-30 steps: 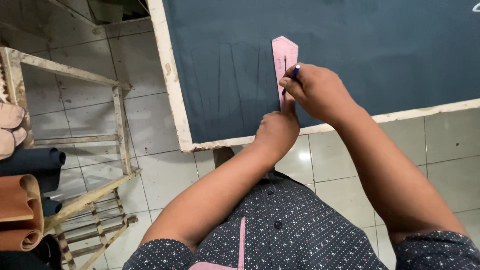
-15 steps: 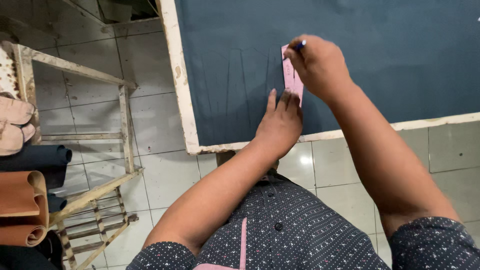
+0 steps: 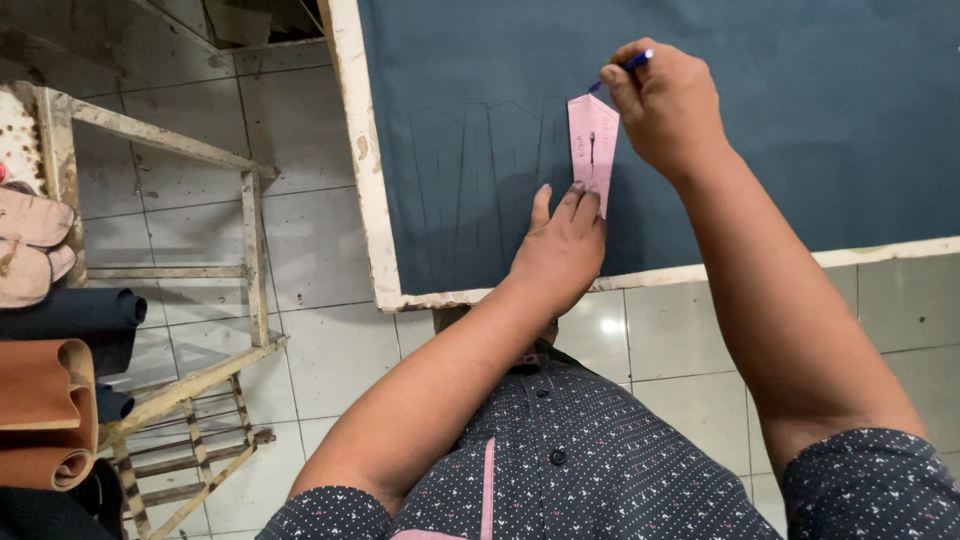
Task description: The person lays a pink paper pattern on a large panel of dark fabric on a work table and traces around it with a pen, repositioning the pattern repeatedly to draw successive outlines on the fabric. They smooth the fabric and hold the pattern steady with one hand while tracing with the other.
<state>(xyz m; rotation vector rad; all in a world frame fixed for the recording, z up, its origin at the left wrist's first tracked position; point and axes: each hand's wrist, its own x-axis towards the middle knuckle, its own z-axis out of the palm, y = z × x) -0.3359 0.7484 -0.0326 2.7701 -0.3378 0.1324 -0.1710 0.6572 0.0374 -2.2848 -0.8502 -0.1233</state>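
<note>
A dark blue-grey sheet (image 3: pixel 760 120) lies flat on a white-edged board (image 3: pixel 352 150). On it rests a narrow pink paper template (image 3: pixel 592 148). My left hand (image 3: pixel 560 250) presses its fingertips on the template's lower end, holding it flat. My right hand (image 3: pixel 665 105) grips a blue pen (image 3: pixel 625 68), whose tip sits at the template's top edge. Faint traced outlines (image 3: pixel 480 170) of the same shape show on the sheet to the left of the template.
A worn wooden rack (image 3: pixel 215 300) stands at the left on a pale tiled floor (image 3: pixel 310 250). Rolled brown (image 3: pixel 45 410) and dark material (image 3: pixel 75 320) and tan sole-shaped pieces (image 3: pixel 30 240) lie at the far left.
My right hand and pen have moved up along the template to its top edge. My left hand has opened out, fingertips flat on the template's lower end.
</note>
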